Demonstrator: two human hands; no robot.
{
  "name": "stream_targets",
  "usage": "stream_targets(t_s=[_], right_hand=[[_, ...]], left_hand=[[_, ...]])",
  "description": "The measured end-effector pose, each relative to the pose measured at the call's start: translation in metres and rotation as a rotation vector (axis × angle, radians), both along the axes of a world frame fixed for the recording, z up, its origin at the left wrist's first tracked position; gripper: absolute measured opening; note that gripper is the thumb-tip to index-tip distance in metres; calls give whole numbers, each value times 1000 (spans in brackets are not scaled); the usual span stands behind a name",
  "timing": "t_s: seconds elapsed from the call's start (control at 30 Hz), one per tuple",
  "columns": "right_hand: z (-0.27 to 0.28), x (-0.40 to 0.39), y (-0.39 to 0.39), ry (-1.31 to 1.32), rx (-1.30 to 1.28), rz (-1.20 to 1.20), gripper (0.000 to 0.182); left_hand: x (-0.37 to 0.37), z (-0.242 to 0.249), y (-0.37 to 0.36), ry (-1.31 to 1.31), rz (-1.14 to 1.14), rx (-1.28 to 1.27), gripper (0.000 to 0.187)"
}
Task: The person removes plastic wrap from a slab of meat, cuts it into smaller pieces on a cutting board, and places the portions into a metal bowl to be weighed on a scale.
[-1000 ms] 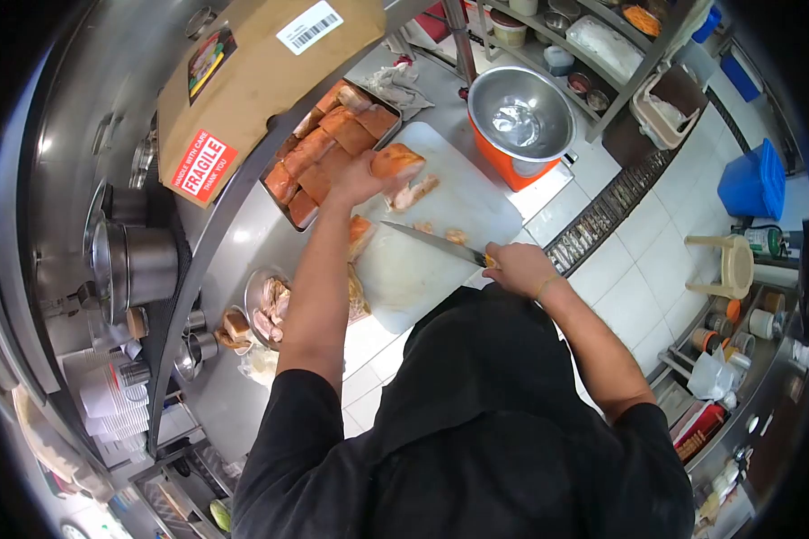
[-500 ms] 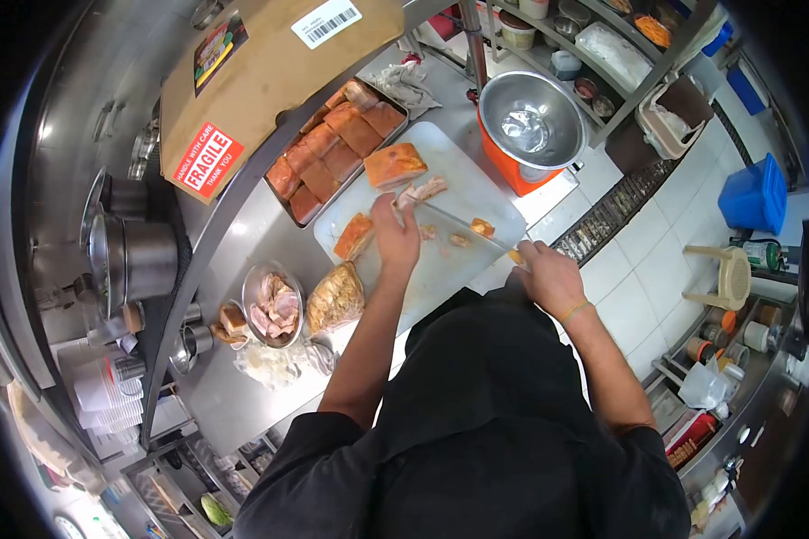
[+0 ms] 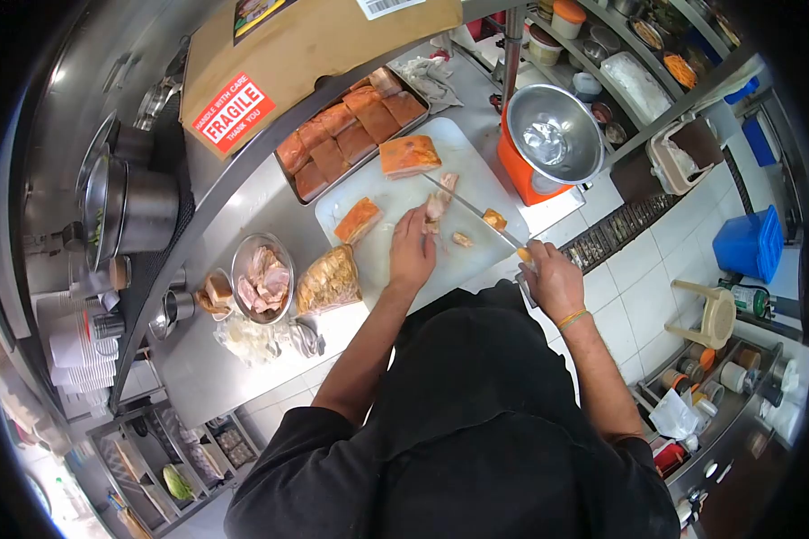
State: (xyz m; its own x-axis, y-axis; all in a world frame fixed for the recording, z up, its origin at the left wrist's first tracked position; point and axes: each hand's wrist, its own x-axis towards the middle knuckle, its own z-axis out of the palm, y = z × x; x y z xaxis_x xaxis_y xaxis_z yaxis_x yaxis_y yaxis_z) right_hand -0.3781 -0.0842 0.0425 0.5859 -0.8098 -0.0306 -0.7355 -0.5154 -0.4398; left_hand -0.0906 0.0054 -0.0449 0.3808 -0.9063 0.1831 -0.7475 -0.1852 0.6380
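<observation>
My right hand (image 3: 555,277) is wrapped round the handle of a knife (image 3: 476,212), whose long blade slants over the white cutting board (image 3: 476,153). My left hand (image 3: 412,251) lies low over the board with fingers stretched out, fingertips right beside a pale strip of meat (image 3: 440,196). The blade crosses this strip in the view. A large orange-skinned slab of meat (image 3: 410,156) sits at the board's far side, a smaller slab (image 3: 358,221) left of my left hand. Small scraps (image 3: 462,239) and an orange-skinned bit (image 3: 493,218) lie near the blade.
Behind the board stands a tray of skin-on meat blocks (image 3: 351,135), below a cardboard box (image 3: 306,54). To the left are a bowl of meat pieces (image 3: 265,280) and a bagged brown lump (image 3: 329,282). A steel bowl (image 3: 553,135) tops an orange container (image 3: 521,175) at right.
My left hand has come off the pale strip and drawn back toward me. The strip now lies on the board under the blade. My right hand keeps its hold on the knife; the view has shifted.
</observation>
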Motion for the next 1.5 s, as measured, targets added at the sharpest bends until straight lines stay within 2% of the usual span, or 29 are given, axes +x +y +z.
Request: stream_targets(t_s=[0.2, 0.3, 0.5, 0.6, 0.7, 0.8, 1.1, 1.2, 1.3, 1.4, 1.43, 1.47, 1.5], right_hand=[[-4, 12, -2, 9, 18, 60, 34], [-2, 15, -3, -11, 3, 79, 34], [-3, 14, -1, -18, 4, 82, 35], [-5, 13, 2, -31, -1, 77, 35], [-12, 11, 4, -43, 6, 73, 36], [-9, 12, 7, -35, 28, 74, 35], [-8, 14, 11, -48, 81, 117, 36], [-7, 16, 12, -72, 78, 130, 35], [-16, 18, 10, -45, 96, 127, 38], [-15, 22, 9, -49, 64, 143, 37], [-14, 23, 10, -60, 53, 147, 36], [-11, 25, 10, -76, 44, 165, 36], [-11, 27, 9, -83, 39, 184, 35]], left_hand=[[30, 1, -4, -77, -1, 123, 56], [30, 0, -9, -143, 22, 136, 47], [42, -3, 3, -45, 83, 208, 24], [41, 10, 21, -55, 169, 151, 29], [41, 11, 27, -203, 292, 165, 35], [43, 6, 27, -234, 273, 228, 40], [51, -12, 19, -173, 281, 289, 15], [48, 1, 33, -129, 226, 148, 11], [37, 50, 58, 4, 310, -60, 14], [51, 76, 108, -43, 494, -149, 17], [61, 83, 132, 61, 571, -173, 18], [79, 77, 159, -155, 653, -184, 17], [87, 94, 180, -72, 807, -191, 16]])
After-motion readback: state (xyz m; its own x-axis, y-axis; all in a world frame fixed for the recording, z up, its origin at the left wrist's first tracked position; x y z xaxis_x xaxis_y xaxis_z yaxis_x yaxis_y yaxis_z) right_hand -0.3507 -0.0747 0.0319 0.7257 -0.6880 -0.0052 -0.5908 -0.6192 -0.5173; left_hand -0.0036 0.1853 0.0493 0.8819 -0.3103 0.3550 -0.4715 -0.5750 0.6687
